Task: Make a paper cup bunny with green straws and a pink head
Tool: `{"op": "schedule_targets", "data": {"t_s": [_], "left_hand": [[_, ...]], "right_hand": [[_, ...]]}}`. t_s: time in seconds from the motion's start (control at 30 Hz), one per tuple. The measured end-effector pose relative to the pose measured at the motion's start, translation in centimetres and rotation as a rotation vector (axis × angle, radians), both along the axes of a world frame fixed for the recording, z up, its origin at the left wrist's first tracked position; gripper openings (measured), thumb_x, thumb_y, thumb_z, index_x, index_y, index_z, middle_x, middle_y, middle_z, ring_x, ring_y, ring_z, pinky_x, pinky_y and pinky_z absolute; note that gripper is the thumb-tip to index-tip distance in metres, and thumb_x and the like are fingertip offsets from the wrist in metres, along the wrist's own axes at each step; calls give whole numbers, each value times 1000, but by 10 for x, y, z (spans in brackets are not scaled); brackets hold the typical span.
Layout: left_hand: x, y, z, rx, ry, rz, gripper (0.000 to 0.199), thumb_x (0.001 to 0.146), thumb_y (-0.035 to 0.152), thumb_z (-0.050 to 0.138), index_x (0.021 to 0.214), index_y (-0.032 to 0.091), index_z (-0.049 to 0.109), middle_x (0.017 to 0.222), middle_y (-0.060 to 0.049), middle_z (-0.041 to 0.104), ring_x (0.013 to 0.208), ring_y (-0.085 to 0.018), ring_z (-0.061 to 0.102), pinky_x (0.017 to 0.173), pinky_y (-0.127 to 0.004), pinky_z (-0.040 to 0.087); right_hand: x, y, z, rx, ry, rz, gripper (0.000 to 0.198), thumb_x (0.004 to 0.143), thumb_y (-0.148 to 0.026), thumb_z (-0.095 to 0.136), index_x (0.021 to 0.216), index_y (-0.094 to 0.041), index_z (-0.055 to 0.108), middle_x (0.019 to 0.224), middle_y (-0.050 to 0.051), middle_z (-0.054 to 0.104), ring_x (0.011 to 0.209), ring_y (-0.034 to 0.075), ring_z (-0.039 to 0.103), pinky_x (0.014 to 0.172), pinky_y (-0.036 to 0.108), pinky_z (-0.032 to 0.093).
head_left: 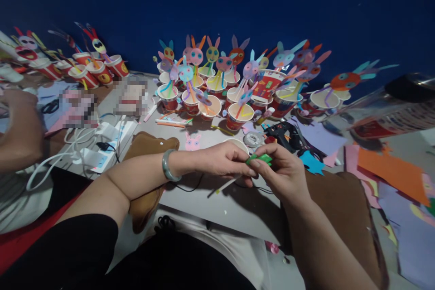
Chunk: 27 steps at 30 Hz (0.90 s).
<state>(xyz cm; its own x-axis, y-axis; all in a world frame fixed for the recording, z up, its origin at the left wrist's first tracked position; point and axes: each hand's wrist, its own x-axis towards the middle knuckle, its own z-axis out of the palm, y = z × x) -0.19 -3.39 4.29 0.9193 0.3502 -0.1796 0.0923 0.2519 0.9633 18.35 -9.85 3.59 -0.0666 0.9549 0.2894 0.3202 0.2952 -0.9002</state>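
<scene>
My left hand (226, 159) and my right hand (283, 170) meet over the table, both closed on a small shiny green piece (258, 159). It looks folded or layered; its kind I cannot make out. A thin pale stick (227, 185) with a yellowish end sticks out below my left fingers, slanting down to the left. Whether it joins the green piece is hidden. Just behind my hands shows the rim of a paper cup (237, 144). A pink rabbit-face cutout (192, 142) lies left of that cup, beyond my left wrist.
Paper cups (239, 117) with rabbit-faced straw figures crowd the back. Tape (253, 139) and a blue scrap (311, 163) lie right. Brown cushions (340, 217) flank me. A power strip (102, 158) with cables lies left, near another person's arm (22, 131). A clear bottle (390, 108) stands right.
</scene>
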Motion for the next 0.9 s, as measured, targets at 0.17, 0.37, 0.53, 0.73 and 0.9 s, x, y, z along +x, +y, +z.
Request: {"op": "schedule_targets", "data": {"t_s": [0.17,0.37,0.53,0.73,0.9], "left_hand": [[0,-4,1,212,27,105,28,91,34,66,77,10,72,52,2,58,48,-6,50,48,-18,36],[4,-8,-3,392,38,171,24,90,25,63,72,10,69,72,-4,71,70,-13,65,66,-21,48],[4,-7,-2,246,15,155,20,87,25,67,73,11,67,70,-3,70,63,-9,61,59,-18,45],[1,-2,6,-185,-100,11,32,94,38,61,81,9,64,79,-10,76,37,-1,36,38,-20,21],[1,4,5,-341,-115,-81,32,98,32,52,83,8,66,81,-13,77,34,-2,34,37,-21,18]], "right_hand": [[-2,0,-2,58,-28,-36,18,85,-39,74,85,-23,65,74,0,67,60,12,58,54,24,45],[-3,-2,-6,94,-120,-104,12,88,-32,67,83,-22,66,68,-2,64,57,12,55,55,24,43],[-5,-1,-5,58,-71,-106,21,89,-41,68,81,-22,64,66,-2,62,55,11,53,52,23,43],[-2,-1,-5,-83,202,-55,30,88,-52,69,85,-23,62,59,-5,57,42,8,46,39,21,36],[-2,-5,-9,-120,292,-43,31,87,-51,72,87,-23,60,59,-6,56,40,7,46,37,21,35]]}}
